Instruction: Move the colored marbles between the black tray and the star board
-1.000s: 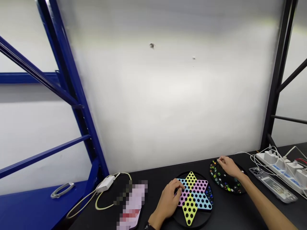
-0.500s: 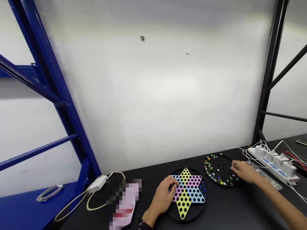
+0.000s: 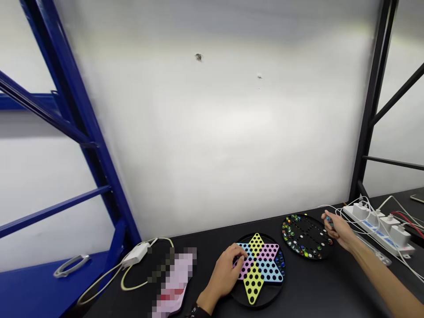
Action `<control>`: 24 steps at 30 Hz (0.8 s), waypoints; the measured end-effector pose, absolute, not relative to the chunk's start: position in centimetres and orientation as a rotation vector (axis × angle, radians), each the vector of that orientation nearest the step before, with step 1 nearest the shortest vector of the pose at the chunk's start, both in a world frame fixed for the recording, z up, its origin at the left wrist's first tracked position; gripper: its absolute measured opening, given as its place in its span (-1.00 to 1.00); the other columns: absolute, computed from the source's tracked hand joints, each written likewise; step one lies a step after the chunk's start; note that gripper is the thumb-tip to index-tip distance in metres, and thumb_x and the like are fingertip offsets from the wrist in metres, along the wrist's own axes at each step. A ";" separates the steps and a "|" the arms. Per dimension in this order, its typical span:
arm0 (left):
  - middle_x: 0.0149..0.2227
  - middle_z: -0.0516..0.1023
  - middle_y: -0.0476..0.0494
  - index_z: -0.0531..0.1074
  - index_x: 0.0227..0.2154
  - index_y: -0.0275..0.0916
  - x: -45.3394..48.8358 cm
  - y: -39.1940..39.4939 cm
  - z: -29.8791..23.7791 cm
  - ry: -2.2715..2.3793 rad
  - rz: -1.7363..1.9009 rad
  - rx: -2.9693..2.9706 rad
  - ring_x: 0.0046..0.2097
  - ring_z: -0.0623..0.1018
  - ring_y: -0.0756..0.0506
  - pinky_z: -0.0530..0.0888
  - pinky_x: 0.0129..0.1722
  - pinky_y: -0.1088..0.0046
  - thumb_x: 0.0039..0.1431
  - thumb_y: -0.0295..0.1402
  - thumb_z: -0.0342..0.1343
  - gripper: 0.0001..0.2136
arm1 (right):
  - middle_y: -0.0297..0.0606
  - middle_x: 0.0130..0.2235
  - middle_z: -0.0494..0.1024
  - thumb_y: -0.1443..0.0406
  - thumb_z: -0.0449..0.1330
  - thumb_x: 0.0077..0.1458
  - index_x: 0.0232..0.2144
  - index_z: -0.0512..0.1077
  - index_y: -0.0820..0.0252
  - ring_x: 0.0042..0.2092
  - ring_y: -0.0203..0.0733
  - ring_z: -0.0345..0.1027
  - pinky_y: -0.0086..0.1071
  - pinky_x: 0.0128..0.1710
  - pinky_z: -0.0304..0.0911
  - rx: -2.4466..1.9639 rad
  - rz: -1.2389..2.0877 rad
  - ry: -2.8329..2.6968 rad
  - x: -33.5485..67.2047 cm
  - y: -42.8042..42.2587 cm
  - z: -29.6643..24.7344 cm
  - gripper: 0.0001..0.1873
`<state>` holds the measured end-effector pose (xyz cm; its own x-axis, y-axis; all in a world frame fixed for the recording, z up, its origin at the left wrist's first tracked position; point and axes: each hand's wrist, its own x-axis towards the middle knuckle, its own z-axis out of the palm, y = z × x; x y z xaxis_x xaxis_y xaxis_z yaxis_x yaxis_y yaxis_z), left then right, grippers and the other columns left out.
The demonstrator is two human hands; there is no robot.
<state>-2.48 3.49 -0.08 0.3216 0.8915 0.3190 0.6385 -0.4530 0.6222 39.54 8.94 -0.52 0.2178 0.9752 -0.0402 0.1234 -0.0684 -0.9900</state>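
A Chinese checkers board [image 3: 252, 285] lies on the black table, its star in yellow, pink and light blue with rows of holes. My left hand [image 3: 227, 270] rests on the board's left side, fingers curved and thumb apart, with nothing visible between them. Blue marbles [image 3: 281, 260] sit in the round rim at the board's right. Farther right is a round black tray [image 3: 306, 236] with marbles of several colours around its edge. My right hand [image 3: 339, 229] is over that tray's right edge, fingers curled around blue marbles [image 3: 329, 219]; how many is hidden.
A white power strip [image 3: 377, 229] with plugged chargers and loose cables lies at the right. Left of the board are a pinkish, blurred flat item [image 3: 175, 280] and a white adapter [image 3: 135, 255] on a cable. Blue and black metal frames [image 3: 96, 145] stand before the wall.
My right hand has lifted slightly and turned, showing blue marbles in its fingers. My left hand stays on the board. The view has shifted a little.
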 end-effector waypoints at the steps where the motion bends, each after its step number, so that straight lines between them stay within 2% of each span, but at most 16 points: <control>1: -0.25 0.54 -0.10 0.49 -0.35 -0.13 -2.5 3.5 -0.1 1.357 0.910 2.209 -0.17 0.52 -0.15 0.44 -0.09 0.34 0.23 -0.34 -0.04 -0.81 | -0.46 -0.59 0.25 -0.09 -0.07 0.12 -0.35 0.32 0.10 -0.66 -0.38 -0.15 -0.42 -0.63 -0.11 -1.471 0.982 -1.138 39.1 9.8 -0.4 -0.57; 3: -0.24 0.54 -0.10 0.49 -0.35 -0.13 -2.5 3.5 -0.2 1.359 0.918 2.204 -0.17 0.52 -0.15 0.44 -0.10 0.34 0.23 -0.34 -0.04 -0.81 | -0.37 -0.51 0.36 -0.06 -0.15 0.15 -0.31 0.34 0.12 -0.66 -0.38 -0.07 -0.41 -0.63 -0.08 -1.591 0.860 -1.269 38.2 11.7 -0.5 -0.54; 5: -0.23 0.54 -0.10 0.48 -0.34 -0.13 -2.5 3.4 -0.3 1.365 0.915 2.196 -0.16 0.51 -0.14 0.43 -0.09 0.35 0.23 -0.36 -0.05 -0.81 | -0.28 -0.46 0.42 -0.01 -0.13 0.17 -0.34 0.37 0.15 -0.61 -0.32 0.11 -0.39 -0.58 0.03 -1.725 0.750 -1.370 37.3 13.6 -1.0 -0.56; 8: -0.24 0.53 -0.09 0.47 -0.35 -0.14 -2.5 3.4 -0.4 1.372 0.906 2.189 -0.15 0.50 -0.13 0.42 -0.08 0.36 0.22 -0.40 -0.05 -0.82 | -0.14 -0.38 0.47 0.10 0.01 0.15 -0.44 0.38 0.16 -0.35 -0.09 0.40 -0.28 -0.34 0.20 -1.854 0.623 -1.455 36.0 15.5 -2.0 -0.70; 10: -0.24 0.52 -0.08 0.47 -0.35 -0.15 -2.5 3.3 -0.3 1.374 0.911 2.182 -0.16 0.50 -0.13 0.41 -0.09 0.36 0.21 -0.42 -0.04 -0.82 | -0.08 -0.30 0.50 0.18 0.06 0.13 -0.42 0.40 0.15 -0.17 0.05 0.43 -0.17 -0.16 0.21 -1.910 0.561 -1.521 35.3 16.1 -2.7 -0.79; 13: -0.24 0.52 -0.08 0.47 -0.37 -0.15 -2.4 3.0 0.0 1.387 0.906 2.168 -0.16 0.50 -0.12 0.41 -0.09 0.37 0.21 -0.43 -0.04 -0.82 | -0.04 -0.26 0.52 0.24 0.05 0.16 -0.37 0.39 0.15 -0.08 0.13 0.42 -0.07 -0.07 0.19 -1.928 0.561 -1.589 34.5 16.3 -3.4 -0.84; 15: -0.25 0.52 -0.08 0.47 -0.37 -0.15 -2.3 2.9 0.3 1.398 0.894 2.165 -0.17 0.50 -0.13 0.41 -0.10 0.36 0.20 -0.42 -0.04 -0.82 | -0.05 -0.29 0.51 0.24 0.05 0.16 -0.41 0.36 0.16 -0.12 0.09 0.43 -0.11 -0.12 0.23 -1.902 0.604 -1.574 34.4 16.2 -3.5 -0.84; 18: -0.24 0.52 -0.09 0.48 -0.37 -0.14 -2.2 2.7 0.5 1.404 0.886 2.167 -0.16 0.50 -0.13 0.41 -0.09 0.36 0.19 -0.42 -0.04 -0.82 | -0.20 -0.45 0.42 0.20 0.02 0.17 -0.50 0.25 0.13 -0.35 -0.11 0.39 -0.29 -0.34 0.26 -1.779 0.727 -1.462 34.7 15.9 -3.0 -0.77; 21: -0.24 0.52 -0.09 0.48 -0.36 -0.14 -2.2 2.9 0.3 1.396 0.887 2.177 -0.16 0.50 -0.13 0.41 -0.09 0.35 0.20 -0.42 -0.04 -0.81 | -0.39 -0.56 0.25 0.11 -0.09 0.20 -0.51 0.17 0.09 -0.60 -0.32 0.10 -0.43 -0.59 0.10 -1.563 0.892 -1.323 34.9 14.9 -1.7 -0.70; 24: -0.23 0.53 -0.08 0.48 -0.36 -0.14 -2.3 3.1 0.0 1.385 0.892 2.190 -0.15 0.50 -0.14 0.41 -0.08 0.34 0.19 -0.42 -0.04 -0.82 | -0.46 -0.58 0.18 0.05 -0.10 0.16 -0.50 0.17 0.07 -0.66 -0.38 -0.08 -0.47 -0.70 -0.05 -1.336 1.057 -1.221 33.9 13.2 0.0 -0.70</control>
<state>-2.28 3.06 0.02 0.3059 0.9030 0.3018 0.6487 -0.4297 0.6281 33.89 13.21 0.03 0.1086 0.9939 0.0212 0.1210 0.0080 -0.9926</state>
